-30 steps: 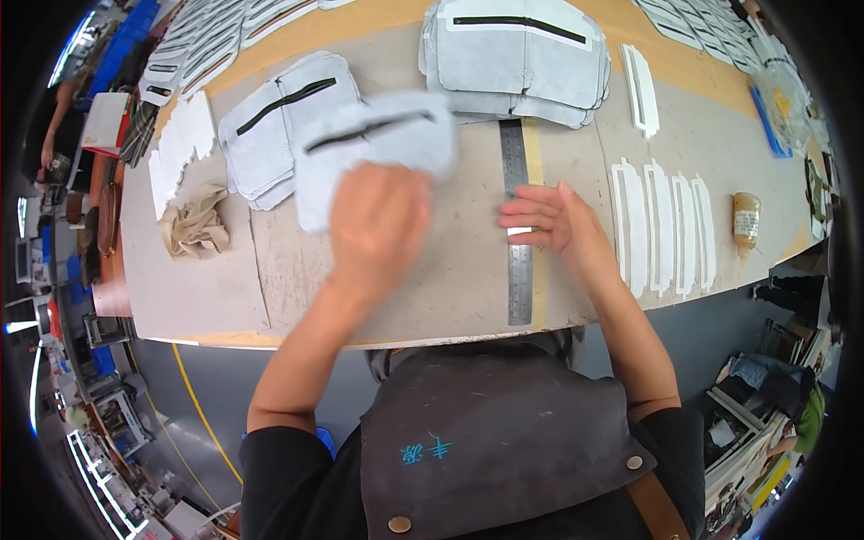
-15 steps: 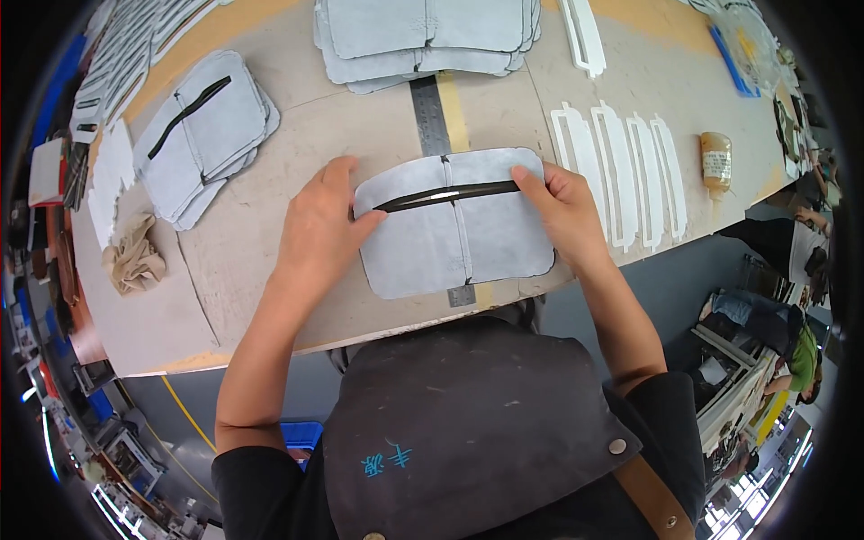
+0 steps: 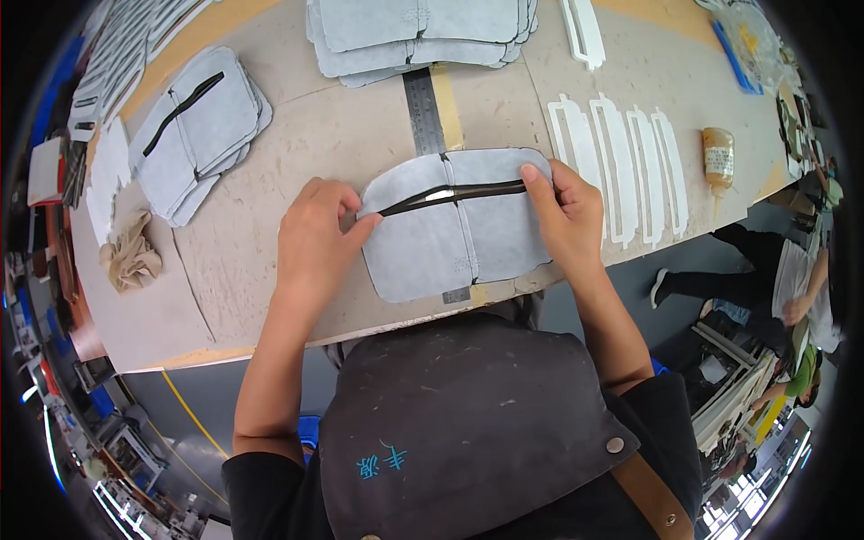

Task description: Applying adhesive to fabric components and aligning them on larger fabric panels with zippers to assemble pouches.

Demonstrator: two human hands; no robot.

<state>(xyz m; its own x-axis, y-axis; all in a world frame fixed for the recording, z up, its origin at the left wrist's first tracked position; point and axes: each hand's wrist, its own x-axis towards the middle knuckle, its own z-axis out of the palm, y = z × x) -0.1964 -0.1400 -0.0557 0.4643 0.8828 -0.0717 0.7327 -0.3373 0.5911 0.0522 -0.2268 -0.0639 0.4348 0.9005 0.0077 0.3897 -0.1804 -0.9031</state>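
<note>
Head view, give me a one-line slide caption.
Both hands, left hand and right hand, hold a grey panel over a steel ruler.

A long tan worktable [image 3: 270,234] spans the view, its near edge curving across a grey floor [image 3: 225,405] marked by a yellow line [image 3: 184,409]. Shelves [image 3: 738,396] stand at the right. A cluttered bench [image 3: 54,297] runs along the left. Light is bright and even.
</note>
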